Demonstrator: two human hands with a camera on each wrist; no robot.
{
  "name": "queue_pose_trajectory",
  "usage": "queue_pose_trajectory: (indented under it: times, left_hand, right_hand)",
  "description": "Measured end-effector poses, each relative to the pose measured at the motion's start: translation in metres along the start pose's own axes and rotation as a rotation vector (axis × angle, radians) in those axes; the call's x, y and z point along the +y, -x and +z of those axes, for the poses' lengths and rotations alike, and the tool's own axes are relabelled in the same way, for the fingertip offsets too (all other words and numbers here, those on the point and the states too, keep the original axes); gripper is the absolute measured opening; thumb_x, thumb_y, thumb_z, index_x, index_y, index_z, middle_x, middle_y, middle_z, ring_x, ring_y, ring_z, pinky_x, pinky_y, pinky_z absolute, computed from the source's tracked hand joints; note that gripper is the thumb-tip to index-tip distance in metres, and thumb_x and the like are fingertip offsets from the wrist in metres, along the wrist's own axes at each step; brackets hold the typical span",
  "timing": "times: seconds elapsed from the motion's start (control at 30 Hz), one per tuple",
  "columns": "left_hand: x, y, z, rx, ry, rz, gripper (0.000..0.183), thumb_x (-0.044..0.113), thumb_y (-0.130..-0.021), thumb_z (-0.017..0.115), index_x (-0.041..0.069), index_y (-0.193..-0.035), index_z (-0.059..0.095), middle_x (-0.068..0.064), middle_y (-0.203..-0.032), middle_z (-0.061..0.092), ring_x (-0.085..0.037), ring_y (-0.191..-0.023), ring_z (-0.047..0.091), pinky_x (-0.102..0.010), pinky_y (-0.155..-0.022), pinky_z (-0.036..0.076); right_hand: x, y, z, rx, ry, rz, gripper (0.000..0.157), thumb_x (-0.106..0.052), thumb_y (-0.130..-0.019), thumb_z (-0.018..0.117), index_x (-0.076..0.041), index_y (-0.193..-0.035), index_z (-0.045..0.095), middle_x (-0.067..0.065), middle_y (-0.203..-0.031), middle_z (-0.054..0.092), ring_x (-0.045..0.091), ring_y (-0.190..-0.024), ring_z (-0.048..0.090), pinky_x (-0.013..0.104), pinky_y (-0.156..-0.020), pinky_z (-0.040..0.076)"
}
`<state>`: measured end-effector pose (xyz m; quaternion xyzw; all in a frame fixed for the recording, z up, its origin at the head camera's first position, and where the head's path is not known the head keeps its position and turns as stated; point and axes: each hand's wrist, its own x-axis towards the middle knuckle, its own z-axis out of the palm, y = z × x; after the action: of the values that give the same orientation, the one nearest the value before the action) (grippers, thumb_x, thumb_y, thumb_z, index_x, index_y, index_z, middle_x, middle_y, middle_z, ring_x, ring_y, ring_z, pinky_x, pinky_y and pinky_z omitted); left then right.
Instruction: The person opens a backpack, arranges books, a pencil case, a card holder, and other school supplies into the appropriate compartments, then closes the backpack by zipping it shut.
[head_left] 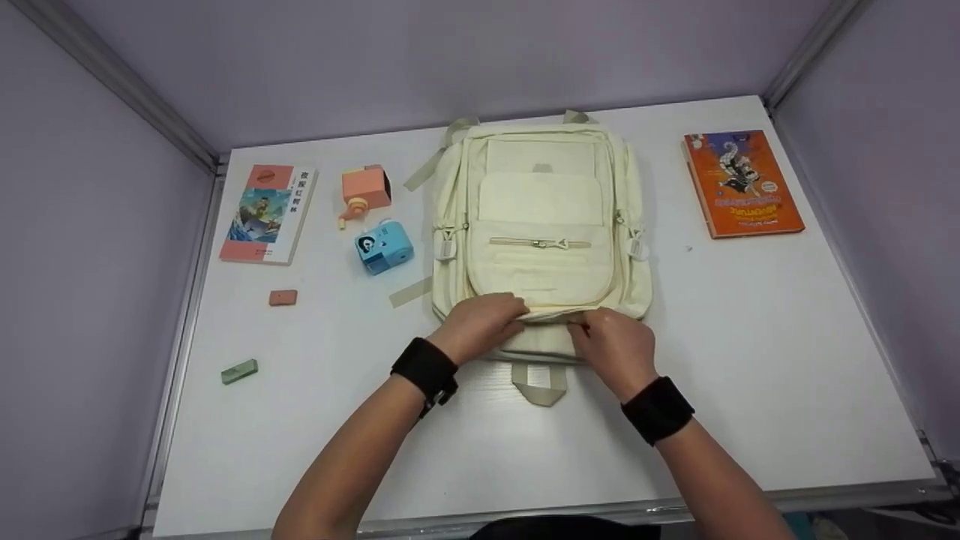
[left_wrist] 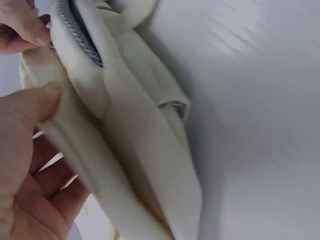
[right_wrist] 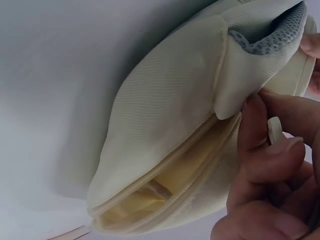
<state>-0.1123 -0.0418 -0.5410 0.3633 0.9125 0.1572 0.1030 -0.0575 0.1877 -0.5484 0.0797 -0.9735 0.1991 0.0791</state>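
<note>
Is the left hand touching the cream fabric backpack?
Touching. The left wrist view shows the left hand with its thumb laid directly on the cream fabric backpack, no gap between.

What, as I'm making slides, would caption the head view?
Left hand and right hand grip a cream backpack lying between a pink-white book and an orange book.

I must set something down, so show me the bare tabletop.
Bare tabletop lies right of the backpack, this side of the orange book, and between the green block and left forearm. Crowded: pink gadget and blue gadget, between the pink-and-white book and backpack.
</note>
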Motion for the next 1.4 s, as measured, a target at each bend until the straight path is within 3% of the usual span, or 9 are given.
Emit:
queue_pose_trajectory:
  times: [0.1, 0.23, 0.67, 1.17, 1.4]
  left_hand:
    - [-0.002, -0.001, 0.000, 0.043, -0.002, -0.022, 0.019, 0.027, -0.108, 0.055, 0.014, -0.105, 0.068, -0.001, -0.095, 0.072, -0.018, -0.087, 0.069, -0.037, -0.075, 0.055]
    - [-0.001, -0.006, -0.003, 0.066, 0.009, -0.061, 0.022, 0.028, -0.108, 0.054, 0.013, -0.100, 0.068, -0.002, -0.085, 0.071, -0.019, -0.075, 0.066, -0.039, -0.069, 0.054]
    - [0.001, -0.023, -0.016, -0.001, 0.093, -0.076, 0.023, 0.022, -0.107, 0.057, 0.009, -0.093, 0.070, -0.006, -0.085, 0.070, -0.024, -0.079, 0.065, -0.042, -0.077, 0.052]
    - [0.004, -0.033, -0.023, -0.061, 0.119, -0.087, 0.027, 0.026, -0.106, 0.058, 0.007, -0.091, 0.068, -0.002, -0.081, 0.061, -0.020, -0.074, 0.054, -0.040, -0.076, 0.048]
    - [0.004, -0.035, -0.024, -0.092, 0.130, -0.115, 0.026, 0.027, -0.106, 0.058, 0.009, -0.091, 0.069, 0.002, -0.078, 0.056, -0.017, -0.071, 0.050, -0.033, -0.071, 0.043]
  right_hand:
    - [0.001, 0.001, -0.002, -0.009, -0.036, 0.027, 0.021, -0.020, -0.087, 0.080, -0.017, -0.069, 0.071, -0.004, -0.066, 0.064, 0.014, -0.057, 0.059, 0.038, -0.049, 0.045]
    - [0.002, 0.002, -0.003, -0.037, -0.112, 0.071, 0.013, -0.020, -0.088, 0.078, -0.017, -0.075, 0.077, -0.005, -0.073, 0.068, 0.012, -0.061, 0.061, 0.038, -0.053, 0.048]
    - [0.001, 0.004, -0.007, -0.045, -0.209, 0.097, 0.011, -0.020, -0.087, 0.079, -0.017, -0.076, 0.078, -0.005, -0.075, 0.072, 0.010, -0.060, 0.061, 0.038, -0.055, 0.049]
    - [-0.030, -0.006, 0.005, -0.060, -0.150, -0.023, 0.021, -0.019, -0.090, 0.074, -0.019, -0.069, 0.072, -0.008, -0.066, 0.061, 0.009, -0.056, 0.053, 0.033, -0.051, 0.043]
    - [-0.042, -0.012, 0.012, -0.086, -0.136, -0.044, 0.028, -0.016, -0.090, 0.071, -0.021, -0.063, 0.067, -0.010, -0.061, 0.058, 0.009, -0.052, 0.050, 0.033, -0.048, 0.039]
